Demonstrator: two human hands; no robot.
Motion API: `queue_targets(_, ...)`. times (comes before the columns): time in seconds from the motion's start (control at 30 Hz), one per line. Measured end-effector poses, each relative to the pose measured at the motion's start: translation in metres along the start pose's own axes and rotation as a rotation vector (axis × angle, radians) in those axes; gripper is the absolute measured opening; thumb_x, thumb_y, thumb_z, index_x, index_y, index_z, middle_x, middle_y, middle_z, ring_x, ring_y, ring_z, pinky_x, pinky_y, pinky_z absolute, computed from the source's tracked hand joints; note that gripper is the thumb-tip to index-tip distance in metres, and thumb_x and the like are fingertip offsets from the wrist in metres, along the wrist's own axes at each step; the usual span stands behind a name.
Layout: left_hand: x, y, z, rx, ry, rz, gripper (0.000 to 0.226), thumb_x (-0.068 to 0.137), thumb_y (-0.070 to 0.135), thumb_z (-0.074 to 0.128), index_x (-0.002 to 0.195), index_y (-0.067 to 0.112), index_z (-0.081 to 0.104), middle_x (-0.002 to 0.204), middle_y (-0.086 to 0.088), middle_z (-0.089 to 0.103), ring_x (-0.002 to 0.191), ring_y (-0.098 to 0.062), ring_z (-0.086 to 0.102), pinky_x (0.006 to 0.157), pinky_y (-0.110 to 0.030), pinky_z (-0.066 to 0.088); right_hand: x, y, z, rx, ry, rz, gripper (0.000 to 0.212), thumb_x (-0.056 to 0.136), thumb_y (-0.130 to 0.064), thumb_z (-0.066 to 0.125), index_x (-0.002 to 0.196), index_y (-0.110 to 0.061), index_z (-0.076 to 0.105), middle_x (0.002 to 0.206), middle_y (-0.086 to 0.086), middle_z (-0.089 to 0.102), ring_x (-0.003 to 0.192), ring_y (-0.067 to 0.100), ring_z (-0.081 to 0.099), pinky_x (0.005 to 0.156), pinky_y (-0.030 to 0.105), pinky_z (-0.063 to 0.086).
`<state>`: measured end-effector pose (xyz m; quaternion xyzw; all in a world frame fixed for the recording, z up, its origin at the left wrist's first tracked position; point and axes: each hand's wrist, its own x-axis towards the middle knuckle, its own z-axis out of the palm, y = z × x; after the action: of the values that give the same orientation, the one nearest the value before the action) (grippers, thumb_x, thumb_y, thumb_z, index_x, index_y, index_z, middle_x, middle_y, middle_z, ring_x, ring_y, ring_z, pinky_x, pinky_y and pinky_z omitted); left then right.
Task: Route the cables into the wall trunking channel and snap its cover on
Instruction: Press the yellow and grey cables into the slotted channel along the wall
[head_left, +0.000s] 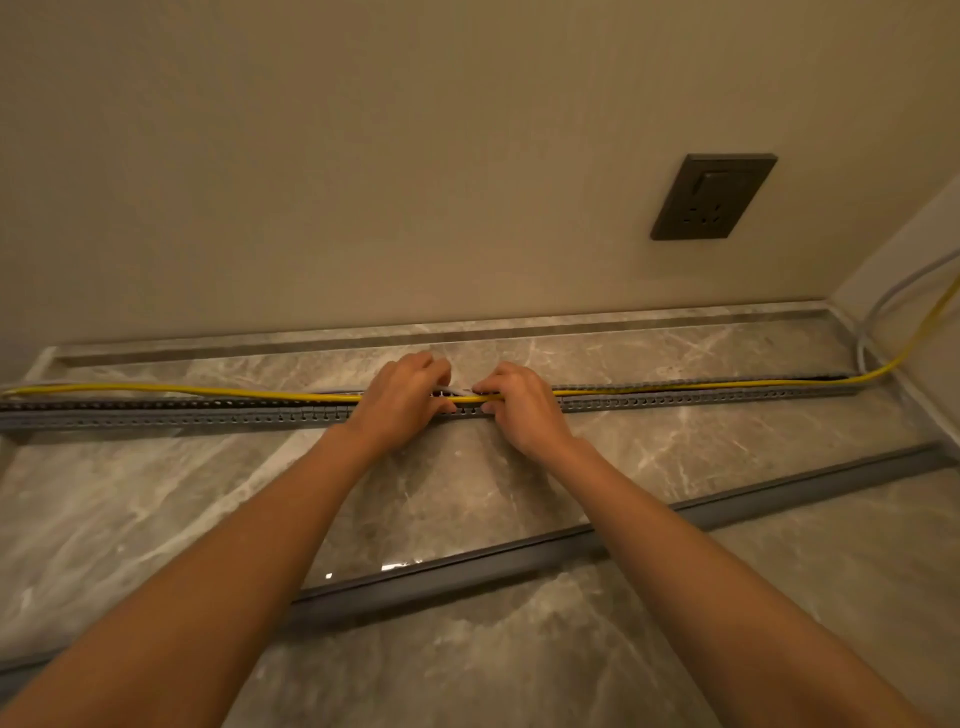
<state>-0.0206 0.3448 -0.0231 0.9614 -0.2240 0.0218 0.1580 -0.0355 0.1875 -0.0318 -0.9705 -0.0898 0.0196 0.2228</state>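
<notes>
currently i am pressing the yellow cable (208, 391) into the slotted grey trunking channel (156, 415) on the glossy marble counter (467, 493); left hand (402, 400) and right hand (524, 405) are pinching it mid-run. i am advising short, even pushes outward. the smooth cover strip (519, 558) is lying loose nearby.

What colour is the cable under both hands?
Yellow. The cable runs along the slotted grey trunking channel, clearest in the head view.
</notes>
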Motion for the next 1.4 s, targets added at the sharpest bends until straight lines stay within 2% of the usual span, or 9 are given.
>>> queue_targets(0.13, -0.007, -0.007, 0.005, 0.108, 0.066, 0.194, 0.019, 0.06, 0.002, 0.082, 0.065, -0.001, 0.063, 0.067, -0.021, 0.063, 0.053, -0.035, 0.06, 0.043, -0.036, 0.05, 0.0, -0.006, 0.003, 0.012, 0.038, 0.077, 0.028, 0.086, -0.005, 0.06, 0.112, -0.007, 0.068, 0.114, 0.014, 0.064, 0.108, 0.032, 0.056, 0.094, 0.039, 0.047)
queue_targets(0.33, -0.005, -0.011, 0.01, 0.278, 0.109, 0.291, 0.03, 0.07, 0.021, 0.04, 0.054, 0.008, 0.062, 0.054, -0.008, 0.059, 0.044, -0.026, 0.057, 0.036, -0.022, 0.039, 0.004, -0.01, -0.005, 0.113, 0.032, 0.228, 0.029, 0.076, -0.007, 0.071, 0.105, -0.009, 0.072, 0.115, 0.013, 0.068, 0.109, 0.028, 0.059, 0.092, 0.03, 0.044)
queue_targets(0.53, -0.005, -0.004, 0.007, -0.105, 0.054, -0.02, 0.006, 0.087, 0.006, 0.056, 0.093, 0.003, 0.057, 0.096, -0.016, 0.064, 0.09, -0.033, 0.056, 0.069, -0.04, 0.041, 0.006, -0.011, -0.003, 0.19, 0.056, 0.309, 0.031, 0.073, -0.007, 0.074, 0.104, -0.008, 0.073, 0.109, 0.016, 0.07, 0.104, 0.029, 0.062, 0.089, 0.028, 0.046)
queue_targets(0.77, -0.005, 0.0, 0.013, 0.056, 0.064, 0.121, 0.011, 0.07, -0.012, 0.059, 0.068, -0.003, 0.064, 0.075, -0.022, 0.064, 0.072, -0.037, 0.061, 0.065, -0.038, 0.043, -0.009, -0.016, 0.007, 0.077, 0.166, 0.189, 0.014, 0.081, -0.001, 0.065, 0.095, 0.0, 0.068, 0.107, 0.015, 0.061, 0.104, 0.028, 0.055, 0.088, 0.031, 0.042)
queue_targets(0.83, -0.006, -0.002, 0.01, 0.106, 0.015, 0.215, 0.007, 0.062, -0.011, 0.064, 0.06, -0.005, 0.063, 0.066, -0.022, 0.061, 0.06, -0.037, 0.061, 0.052, -0.034, 0.043, -0.011, -0.016, 0.01, 0.021, 0.18, 0.135, 0.016, 0.083, 0.002, 0.06, 0.096, 0.002, 0.069, 0.106, 0.017, 0.062, 0.106, 0.031, 0.053, 0.088, 0.032, 0.039)
queue_targets(0.9, -0.007, -0.003, 0.008, 0.11, 0.005, 0.235, 0.009, 0.073, -0.006, 0.059, 0.07, -0.009, 0.067, 0.074, -0.024, 0.062, 0.067, -0.039, 0.061, 0.052, -0.036, 0.043, -0.011, -0.017, 0.01, -0.063, 0.13, 0.101, 0.022, 0.086, 0.0, 0.056, 0.105, 0.0, 0.069, 0.109, 0.016, 0.065, 0.109, 0.032, 0.052, 0.092, 0.033, 0.038)
queue_targets(1.03, -0.01, 0.001, 0.007, 0.253, -0.091, 0.126, 0.027, 0.095, 0.009, 0.04, 0.114, 0.0, 0.058, 0.111, -0.017, 0.06, 0.101, -0.033, 0.056, 0.077, -0.04, 0.045, -0.014, -0.019, 0.011, -0.189, 0.176, 0.006, 0.019, 0.077, 0.005, 0.061, 0.092, 0.001, 0.073, 0.09, 0.021, 0.072, 0.094, 0.037, 0.06, 0.087, 0.039, 0.046)
queue_targets(1.23, -0.025, -0.012, 0.009, 0.11, 0.096, 0.184, 0.013, 0.084, 0.005, 0.063, 0.09, 0.0, 0.074, 0.087, -0.018, 0.064, 0.08, -0.035, 0.061, 0.068, -0.04, 0.048, -0.013, -0.025, 0.007, -0.239, 0.1, 0.118, 0.024, 0.087, -0.001, 0.049, 0.104, -0.003, 0.067, 0.109, 0.018, 0.067, 0.102, 0.034, 0.059, 0.09, 0.038, 0.043)
queue_targets(1.4, -0.02, -0.004, 0.0, -0.017, -0.069, -0.097, 0.026, 0.091, 0.004, 0.049, 0.106, -0.001, 0.069, 0.109, -0.019, 0.062, 0.103, -0.035, 0.056, 0.083, -0.04, 0.046, -0.019, -0.048, 0.007, -0.263, 0.139, 0.179, 0.023, 0.088, 0.008, 0.044, 0.104, 0.009, 0.06, 0.13, 0.02, 0.046, 0.115, 0.034, 0.046, 0.091, 0.04, 0.041)
